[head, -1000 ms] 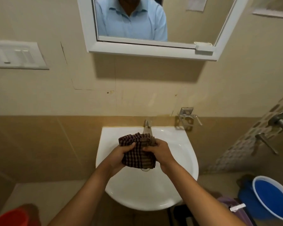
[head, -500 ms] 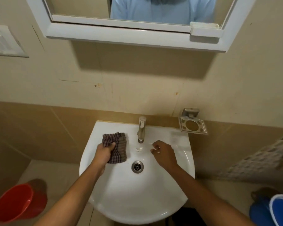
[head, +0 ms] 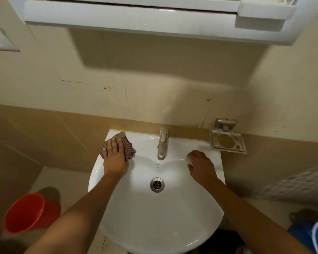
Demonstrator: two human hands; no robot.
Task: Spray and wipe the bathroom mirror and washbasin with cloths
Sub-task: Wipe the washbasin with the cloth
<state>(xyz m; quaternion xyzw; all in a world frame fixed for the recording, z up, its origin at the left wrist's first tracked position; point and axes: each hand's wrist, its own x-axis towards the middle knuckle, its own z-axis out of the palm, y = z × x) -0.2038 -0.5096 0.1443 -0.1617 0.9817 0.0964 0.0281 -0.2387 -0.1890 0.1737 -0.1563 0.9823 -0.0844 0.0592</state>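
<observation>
The white washbasin [head: 154,226] carries a checked cloth [head: 126,146] on its upper-left ledge — lying flat, apparently — left of the tap [head: 162,143].

Left hand [head: 114,158] presses flat on checked cloth [head: 126,146] at washbasin [head: 154,226] back-left corner. Right hand [head: 200,166] rests, fingers curled, on right rim. Tap [head: 162,143] at back edge, drain [head: 157,184] centre. Red bucket [head: 28,213] on floor left; soap holder [head: 227,141] on wall right.

Dim warm light; mirror frame [head: 154,17] casts wall shadow; edges blurred, wide-angle bowed.
</observation>
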